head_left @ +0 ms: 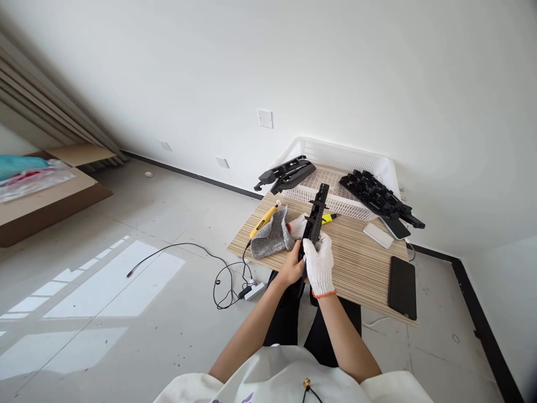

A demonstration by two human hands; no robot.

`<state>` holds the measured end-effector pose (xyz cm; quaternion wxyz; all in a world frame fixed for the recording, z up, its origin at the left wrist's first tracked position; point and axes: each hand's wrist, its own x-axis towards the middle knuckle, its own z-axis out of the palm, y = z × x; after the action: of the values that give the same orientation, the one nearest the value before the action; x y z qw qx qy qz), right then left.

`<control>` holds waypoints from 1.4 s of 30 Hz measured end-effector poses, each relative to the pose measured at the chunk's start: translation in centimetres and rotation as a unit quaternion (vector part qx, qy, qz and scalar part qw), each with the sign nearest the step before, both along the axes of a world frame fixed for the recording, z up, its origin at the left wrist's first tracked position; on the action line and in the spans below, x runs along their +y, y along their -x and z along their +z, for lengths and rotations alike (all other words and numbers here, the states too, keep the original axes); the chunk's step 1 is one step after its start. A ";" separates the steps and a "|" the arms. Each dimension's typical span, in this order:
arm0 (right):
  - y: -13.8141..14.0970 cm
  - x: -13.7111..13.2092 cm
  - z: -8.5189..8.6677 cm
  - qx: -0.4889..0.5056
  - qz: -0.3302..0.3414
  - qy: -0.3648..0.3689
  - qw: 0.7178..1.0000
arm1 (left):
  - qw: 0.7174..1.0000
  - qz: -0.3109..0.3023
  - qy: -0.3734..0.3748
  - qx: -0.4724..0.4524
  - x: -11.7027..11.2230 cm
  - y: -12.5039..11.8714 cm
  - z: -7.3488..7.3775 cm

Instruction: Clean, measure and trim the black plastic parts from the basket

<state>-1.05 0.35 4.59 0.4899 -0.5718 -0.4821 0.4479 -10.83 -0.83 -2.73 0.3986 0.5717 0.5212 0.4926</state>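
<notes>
gripping the long black part (316,218) between the two hands, the wearer has it out over the near edge of the surface (356,266), and through the head view i see it slanting, its far end pointing up toward the white basket (348,150) and its near end down by the knees. the bare left hand (291,266) is closed on its lower stretch from the left side. the gloved right hand (319,262) is clamped on it from the right, a little farther up, with the thumb lying across the part; most of the length beyond that hand sticks out free. the two hands are just beside each other, and i cannot tell exactly where the left fingertips end, because the part and the glove cover them.

left of the part i make out a gray cloth (272,238) and, against it, a yellow tool (263,221) with a dark cord. a second white glove (297,226) shows partly behind the part, and a yellow marker (329,218) lies just past it on the right. two groups of similar pieces lean over the basket's rim, the left stack (289,174) and the right stack (373,193). well to the right of the hands, a black phone (401,286) rests near the surface's edge.
</notes>
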 end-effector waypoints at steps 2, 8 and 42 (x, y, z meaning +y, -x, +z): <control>-0.3 -0.6 -0.2 0.011 0.023 -0.013 1.000 | 1.000 0.002 0.004 0.012 -0.1 0.0 0.1; -0.6 -1.3 0.0 0.108 0.057 0.016 0.992 | 0.999 0.001 0.007 0.036 -0.2 0.0 0.4; 0.8 -1.6 1.1 0.318 0.076 0.074 0.942 | 1.000 -0.008 0.014 -0.024 -0.1 -0.1 1.3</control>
<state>-1.83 -1.30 5.65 0.5379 -0.3963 -0.3088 0.6769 -10.73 -0.95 -1.41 0.4232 0.5582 0.5138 0.4953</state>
